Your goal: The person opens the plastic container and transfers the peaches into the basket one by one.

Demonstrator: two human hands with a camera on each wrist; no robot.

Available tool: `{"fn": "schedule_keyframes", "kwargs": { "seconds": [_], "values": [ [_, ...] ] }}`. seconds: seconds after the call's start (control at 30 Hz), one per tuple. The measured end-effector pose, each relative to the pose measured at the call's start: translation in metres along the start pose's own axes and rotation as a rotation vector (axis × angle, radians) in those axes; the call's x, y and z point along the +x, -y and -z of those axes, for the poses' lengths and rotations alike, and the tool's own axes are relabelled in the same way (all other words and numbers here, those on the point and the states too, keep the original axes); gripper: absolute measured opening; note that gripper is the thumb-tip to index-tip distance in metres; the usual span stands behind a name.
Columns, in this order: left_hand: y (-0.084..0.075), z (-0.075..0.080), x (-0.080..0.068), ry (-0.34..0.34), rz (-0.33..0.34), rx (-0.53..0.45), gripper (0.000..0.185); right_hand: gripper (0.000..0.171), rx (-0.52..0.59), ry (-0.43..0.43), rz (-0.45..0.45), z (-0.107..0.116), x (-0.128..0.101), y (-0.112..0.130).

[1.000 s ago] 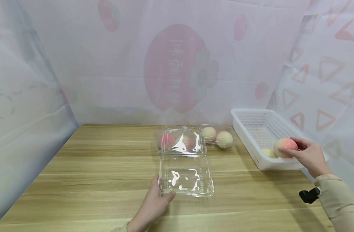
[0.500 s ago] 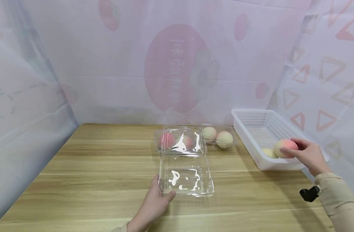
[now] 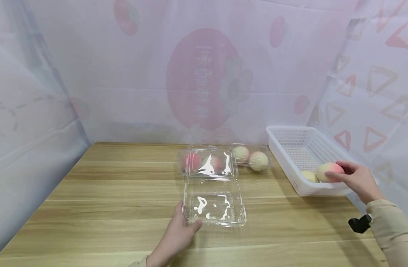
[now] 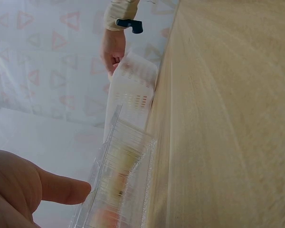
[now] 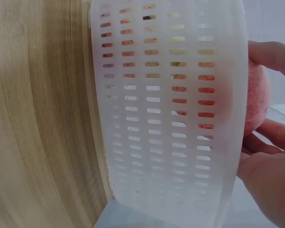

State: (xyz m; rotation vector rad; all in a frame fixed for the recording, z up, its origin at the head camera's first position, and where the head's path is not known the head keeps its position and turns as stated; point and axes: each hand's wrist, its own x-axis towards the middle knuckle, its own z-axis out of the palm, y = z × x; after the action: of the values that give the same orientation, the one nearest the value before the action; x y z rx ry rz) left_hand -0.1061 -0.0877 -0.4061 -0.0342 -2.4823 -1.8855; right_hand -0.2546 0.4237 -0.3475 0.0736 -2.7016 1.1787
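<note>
My right hand (image 3: pixel 355 178) grips a pink-and-cream peach (image 3: pixel 328 172) just over the near end of a white perforated basket (image 3: pixel 292 142), beside a pale peach (image 3: pixel 309 176) lying in it. In the right wrist view my fingers (image 5: pixel 275 54) curl round the peach (image 5: pixel 256 97) behind the basket wall (image 5: pixel 166 109). My left hand (image 3: pixel 175 235) holds the near left corner of an open clear clamshell box (image 3: pixel 214 202), thumb on its rim; its thumb (image 4: pixel 61 187) touches the box (image 4: pixel 118 185) in the left wrist view.
Behind the open box stands a closed clear box (image 3: pixel 208 162) holding reddish peaches. Beside it a second clear box (image 3: pixel 252 157) holds two paler peaches. Everything sits on a wooden table (image 3: pixel 107 193) walled by translucent printed sheeting (image 3: pixel 204 74).
My right hand has lowered the peach slightly and drifted a little right, nearer the basket's near end. The left hand and the boxes have stayed put.
</note>
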Motion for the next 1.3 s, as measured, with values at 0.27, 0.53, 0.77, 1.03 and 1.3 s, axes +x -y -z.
{"fn": "schedule_keyframes", "kwargs": {
  "seconds": [0.27,0.53,0.77,1.03,1.3],
  "values": [
    [0.0,0.0,0.0,-0.005,0.002,0.004,0.087,0.075,-0.006,-0.008,-0.001,0.0,-0.001,0.001],
    [0.001,0.0,0.0,-0.007,-0.025,0.012,0.084,0.069,-0.027,-0.039,0.012,-0.003,-0.001,0.0],
    [0.0,0.0,-0.001,-0.005,-0.035,0.01,0.084,0.073,-0.034,-0.034,-0.015,-0.005,-0.002,0.002],
    [0.001,0.0,0.0,-0.005,-0.035,0.009,0.084,0.078,-0.007,0.009,-0.063,-0.005,-0.006,0.012],
    [0.0,0.0,-0.001,-0.012,-0.021,0.012,0.084,0.045,0.182,-0.085,0.026,-0.017,-0.006,0.035]
  ]
}}
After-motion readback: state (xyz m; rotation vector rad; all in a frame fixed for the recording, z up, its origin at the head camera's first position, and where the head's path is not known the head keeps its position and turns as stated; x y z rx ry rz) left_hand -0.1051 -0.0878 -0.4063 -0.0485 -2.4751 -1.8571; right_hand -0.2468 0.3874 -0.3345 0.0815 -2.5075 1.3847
